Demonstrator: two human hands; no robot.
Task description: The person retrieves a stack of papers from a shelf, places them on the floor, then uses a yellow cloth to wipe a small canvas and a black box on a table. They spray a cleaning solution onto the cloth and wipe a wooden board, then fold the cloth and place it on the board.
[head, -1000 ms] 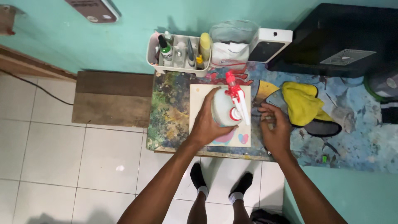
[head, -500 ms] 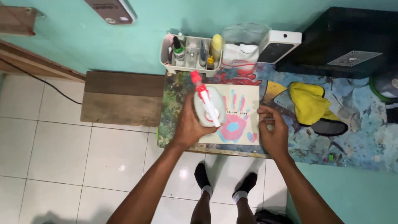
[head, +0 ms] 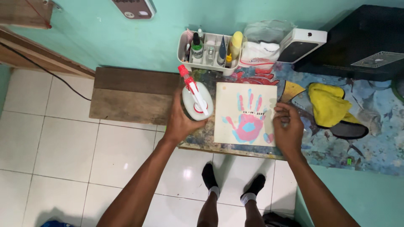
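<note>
My left hand [head: 180,122] grips a clear spray bottle [head: 196,102] with a red and white trigger head, held over the left end of the paint-stained table [head: 381,138]. Right of it lies a cream square canvas [head: 246,113] bearing pink and blue handprints and small hearts. My right hand [head: 287,128] rests on the canvas's right edge, fingers curled on it. A yellow cloth [head: 328,105] lies further right on the table.
A white caddy [head: 206,50] of small bottles, a plastic bag [head: 264,46] and a white box [head: 303,44] stand against the teal wall. A black case [head: 366,42] fills the back right. A wooden bench [head: 132,96] sits left of the table, above white floor tiles.
My left hand has carried the spray bottle leftward off the canvas, uncovering the handprint painting. My right hand has stayed at the canvas's right edge.
</note>
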